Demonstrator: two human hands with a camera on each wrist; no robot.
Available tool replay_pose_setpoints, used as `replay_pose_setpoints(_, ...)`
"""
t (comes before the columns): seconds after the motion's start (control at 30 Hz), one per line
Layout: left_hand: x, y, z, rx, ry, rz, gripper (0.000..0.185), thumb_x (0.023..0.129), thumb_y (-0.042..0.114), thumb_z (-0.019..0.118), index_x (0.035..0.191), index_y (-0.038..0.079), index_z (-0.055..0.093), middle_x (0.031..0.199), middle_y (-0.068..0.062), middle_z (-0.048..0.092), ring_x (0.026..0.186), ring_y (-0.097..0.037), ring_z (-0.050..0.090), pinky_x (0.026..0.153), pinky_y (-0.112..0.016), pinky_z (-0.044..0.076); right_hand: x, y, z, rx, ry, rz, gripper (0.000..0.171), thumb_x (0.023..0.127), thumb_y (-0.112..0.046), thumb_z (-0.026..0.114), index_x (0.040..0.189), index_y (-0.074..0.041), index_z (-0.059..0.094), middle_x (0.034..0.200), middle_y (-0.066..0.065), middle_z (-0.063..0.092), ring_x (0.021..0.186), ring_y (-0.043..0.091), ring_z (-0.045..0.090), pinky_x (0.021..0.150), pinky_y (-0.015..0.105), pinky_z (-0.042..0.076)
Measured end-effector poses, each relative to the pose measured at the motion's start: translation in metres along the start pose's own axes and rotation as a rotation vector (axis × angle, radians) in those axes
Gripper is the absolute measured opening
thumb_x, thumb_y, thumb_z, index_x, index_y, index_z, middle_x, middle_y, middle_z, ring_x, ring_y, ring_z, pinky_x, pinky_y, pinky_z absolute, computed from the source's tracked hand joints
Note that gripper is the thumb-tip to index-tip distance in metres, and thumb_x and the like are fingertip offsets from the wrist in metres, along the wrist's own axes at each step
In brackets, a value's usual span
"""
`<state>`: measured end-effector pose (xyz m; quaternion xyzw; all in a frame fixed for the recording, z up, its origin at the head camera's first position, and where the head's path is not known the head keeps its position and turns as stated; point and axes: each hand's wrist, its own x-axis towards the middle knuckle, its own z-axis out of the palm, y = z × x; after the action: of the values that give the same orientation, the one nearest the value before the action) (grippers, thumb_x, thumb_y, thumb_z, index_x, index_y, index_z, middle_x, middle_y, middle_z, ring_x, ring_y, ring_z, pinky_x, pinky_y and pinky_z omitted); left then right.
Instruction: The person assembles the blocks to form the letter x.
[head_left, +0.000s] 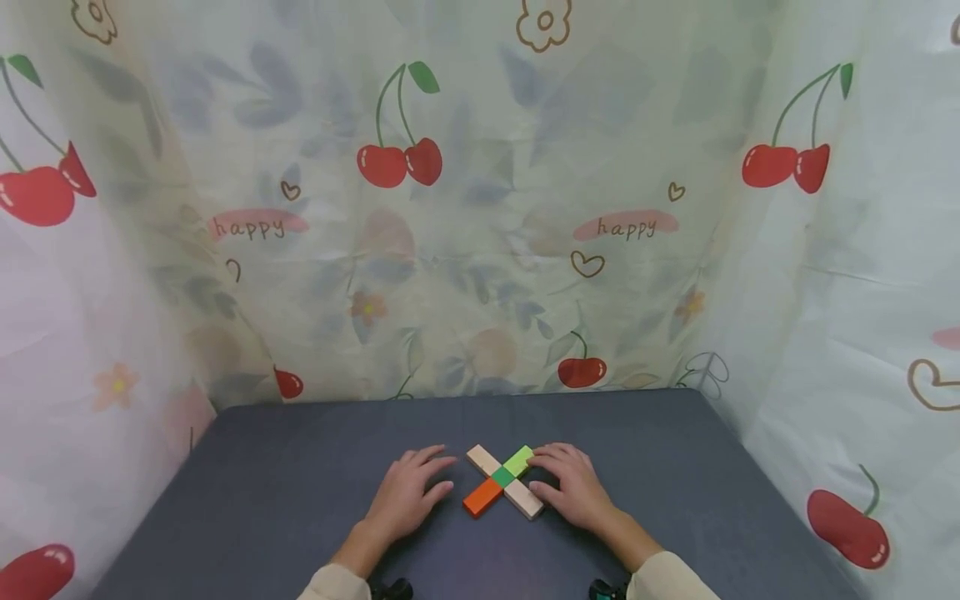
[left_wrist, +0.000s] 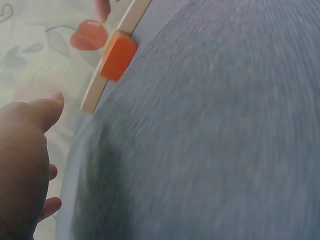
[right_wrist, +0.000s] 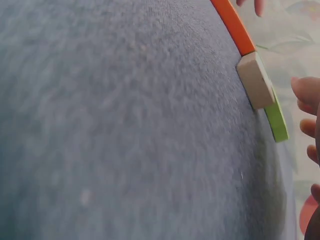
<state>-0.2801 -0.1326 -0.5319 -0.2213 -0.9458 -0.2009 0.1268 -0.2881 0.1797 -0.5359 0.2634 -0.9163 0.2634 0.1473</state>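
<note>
Flat wooden blocks lie in an X on the dark cloth. An orange block (head_left: 482, 498) points to the near left and a lime green block (head_left: 519, 461) to the far right. One plain wood block (head_left: 483, 460) extends to the far left, another plain wood block (head_left: 523, 499) to the near right. A darker green square (head_left: 502, 477) marks the centre. My left hand (head_left: 408, 492) hovers left of the X, fingers relaxed, holding nothing. On the other side, my right hand (head_left: 572, 486) has its fingertips at the lime green block's outer end, fingers loosely bent and not gripping.
A dark grey cloth (head_left: 315, 467) covers the table. Behind it and along both sides hangs a pale curtain (head_left: 480, 167) printed with cherries and flowers. Small black devices (head_left: 393, 590) show at the wrists.
</note>
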Motion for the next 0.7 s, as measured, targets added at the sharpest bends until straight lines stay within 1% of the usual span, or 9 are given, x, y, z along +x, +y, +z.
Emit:
replay_pose_setpoints(0.1,-0.005,-0.008,-0.005,0.013,0.023,-0.008,0.041,0.092,0.039,0.066,0.130,0.024,0.064,0.139,0.000,0.053,0.118,-0.025,0.051,0.091,-0.052,0.040,-0.005,0.005,-0.003,-0.007,0.011,0.032,0.033,0.086,-0.027,0.075,0.117,-0.016,0.071,0.124,0.001,0.063,0.122,0.025,0.048,0.100,0.059,0.030)
replay_pose_setpoints(0.27,-0.015,-0.022,-0.010,0.012,0.071,-0.046,0.040,0.090,0.037,0.069,0.128,0.023,0.066,0.138,0.001,0.053,0.118,-0.026,0.050,0.090,-0.052,0.040,-0.013,0.018,-0.008,-0.003,0.053,0.069,0.032,0.085,-0.024,0.076,0.116,-0.015,0.071,0.124,0.001,0.063,0.122,0.026,0.048,0.099,0.059,0.031)
replay_pose_setpoints(0.43,-0.024,-0.034,-0.016,-0.024,0.116,-0.065,0.040,0.090,0.035,0.070,0.128,0.022,0.066,0.139,-0.003,0.053,0.121,-0.029,0.050,0.090,-0.055,0.039,-0.024,0.030,-0.015,0.004,0.109,0.107,0.033,0.083,-0.020,0.078,0.115,-0.013,0.072,0.122,0.003,0.064,0.119,0.029,0.050,0.095,0.060,0.033)
replay_pose_setpoints(0.5,-0.029,-0.039,-0.019,-0.031,0.135,-0.070,0.040,0.089,0.034,0.071,0.127,0.021,0.067,0.139,-0.004,0.053,0.121,-0.030,0.050,0.089,-0.055,0.039,-0.027,0.035,-0.019,-0.010,0.115,0.125,0.033,0.083,-0.019,0.078,0.115,-0.012,0.071,0.121,0.005,0.064,0.118,0.030,0.050,0.094,0.060,0.033)
replay_pose_setpoints(0.6,-0.034,-0.049,-0.026,-0.016,0.156,-0.080,0.040,0.088,0.033,0.073,0.127,0.021,0.067,0.139,-0.005,0.053,0.120,-0.031,0.050,0.088,-0.056,0.039,-0.031,0.039,-0.025,-0.043,0.114,0.153,0.034,0.084,-0.020,0.077,0.116,-0.011,0.070,0.121,0.007,0.064,0.117,0.033,0.051,0.092,0.061,0.034)
replay_pose_setpoints(0.7,-0.039,-0.058,-0.032,0.020,0.147,-0.092,0.042,0.088,0.034,0.073,0.128,0.022,0.066,0.139,-0.005,0.053,0.121,-0.031,0.049,0.089,-0.057,0.038,-0.034,0.043,-0.033,-0.064,0.104,0.179,0.036,0.084,-0.020,0.077,0.117,-0.010,0.069,0.122,0.009,0.064,0.117,0.035,0.051,0.091,0.063,0.034)
